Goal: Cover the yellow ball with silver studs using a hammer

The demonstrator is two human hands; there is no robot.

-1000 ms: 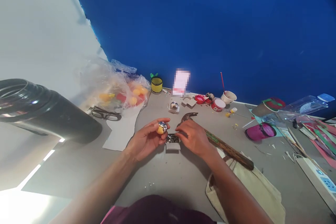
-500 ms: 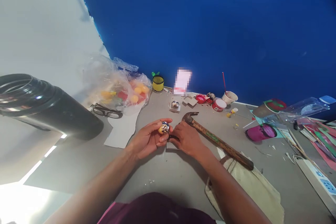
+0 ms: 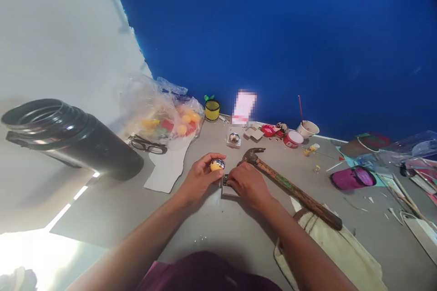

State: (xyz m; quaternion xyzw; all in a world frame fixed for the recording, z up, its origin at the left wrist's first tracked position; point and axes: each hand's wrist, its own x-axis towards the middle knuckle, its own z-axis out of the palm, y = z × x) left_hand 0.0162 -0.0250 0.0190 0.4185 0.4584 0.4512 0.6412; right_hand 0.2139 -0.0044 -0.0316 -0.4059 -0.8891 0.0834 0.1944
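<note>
My left hand point(image 3: 200, 177) is closed around a small shiny ball point(image 3: 217, 164), silver on top with yellow showing below. Close beside it, my right hand point(image 3: 248, 183) has its fingers bent down onto a small dark, studded piece point(image 3: 226, 180). That piece sits at the edge of a pale flat block point(image 3: 229, 192) on the table, mostly hidden by the fingers. Beyond my hands, a second silver ball point(image 3: 234, 137) rests on a small square base point(image 3: 233, 144). A worn claw hammer point(image 3: 290, 186) lies just right of my right hand.
A dark flask point(image 3: 85, 141) stands at left near glasses point(image 3: 148, 145) and a plastic bag of colourful items point(image 3: 170, 120). At right are a paper cup point(image 3: 307, 129), a red jar point(image 3: 292, 139), a purple cylinder point(image 3: 353, 178) and a cream cloth bag point(image 3: 341, 254).
My left hand has turned over the ball, its fingers now arching above it. My right hand stays at the pale block. The whole view has shifted slightly.
</note>
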